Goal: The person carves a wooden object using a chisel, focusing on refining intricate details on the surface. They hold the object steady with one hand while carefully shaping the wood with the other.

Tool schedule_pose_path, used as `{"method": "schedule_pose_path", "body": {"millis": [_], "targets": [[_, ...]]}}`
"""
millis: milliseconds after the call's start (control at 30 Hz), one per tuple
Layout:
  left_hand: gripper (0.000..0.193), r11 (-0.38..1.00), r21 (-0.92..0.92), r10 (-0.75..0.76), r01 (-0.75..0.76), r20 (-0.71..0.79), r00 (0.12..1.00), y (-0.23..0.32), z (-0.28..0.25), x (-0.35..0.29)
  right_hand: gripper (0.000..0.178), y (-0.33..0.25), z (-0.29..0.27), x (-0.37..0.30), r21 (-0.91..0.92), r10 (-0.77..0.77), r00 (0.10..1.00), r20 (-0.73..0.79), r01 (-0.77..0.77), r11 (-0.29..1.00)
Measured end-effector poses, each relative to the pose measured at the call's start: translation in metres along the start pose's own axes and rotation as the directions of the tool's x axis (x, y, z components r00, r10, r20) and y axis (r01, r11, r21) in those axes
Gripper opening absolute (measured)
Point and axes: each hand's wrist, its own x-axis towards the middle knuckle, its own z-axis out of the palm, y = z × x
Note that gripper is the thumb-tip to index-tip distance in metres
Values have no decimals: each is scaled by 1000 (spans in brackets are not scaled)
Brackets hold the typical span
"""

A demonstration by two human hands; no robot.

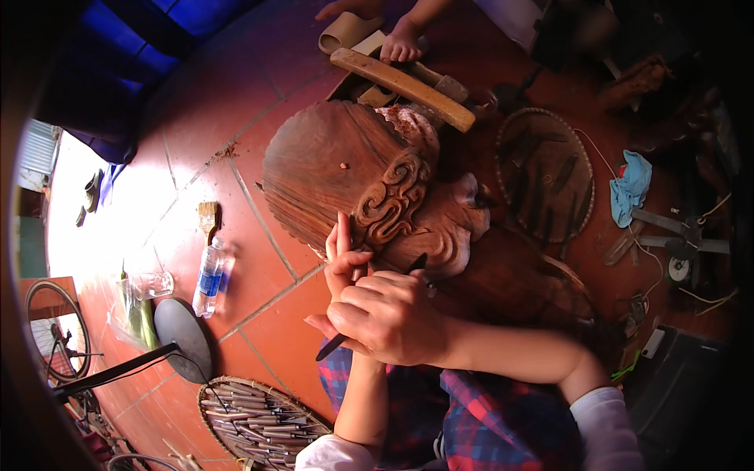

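A carved piece of reddish-brown wood [326,161] lies before me, with a smooth rounded face and a scrolled, swirling relief [393,200] along its right side. My right hand [385,318] reaches across to the left, closed around a slim dark carving tool [331,346]; one end sticks out below the hand, and a dark tip shows past the knuckles. Under it, my left hand [342,255] has its fingers apart, one stretched up against the lower edge of the carving. Its palm is hidden behind the right hand.
A round basket of carving tools [259,420] lies at lower left, near a round black stand base [184,337]. A water bottle [209,281] and brush [208,218] lie left on the tiles. Another person's foot [402,43] is beyond a wooden bar [404,86]. Right: a shallow round tray [577,141].
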Motion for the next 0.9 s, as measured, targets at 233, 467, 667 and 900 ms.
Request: {"method": "schedule_pose_path", "body": {"millis": [233, 467, 667, 900], "targets": [[11, 998, 20, -67, 64, 152, 986, -3, -4, -3, 30, 11, 6, -3, 15, -76, 996, -46, 77, 997], [25, 995, 88, -46, 41, 60, 997, 1, -20, 7, 34, -9, -6, 17, 105, -14, 993, 121, 1, 995], [52, 948, 316, -106, -29, 401, 910, 76, -59, -3, 26, -51, -70, 28, 172, -36, 966, 257, -9, 985], [41, 414, 910, -194, -27, 117, 974, 24, -107, -132, 19, -148, -143, -13, 116, 42, 673, 739, -189, 975]]}}
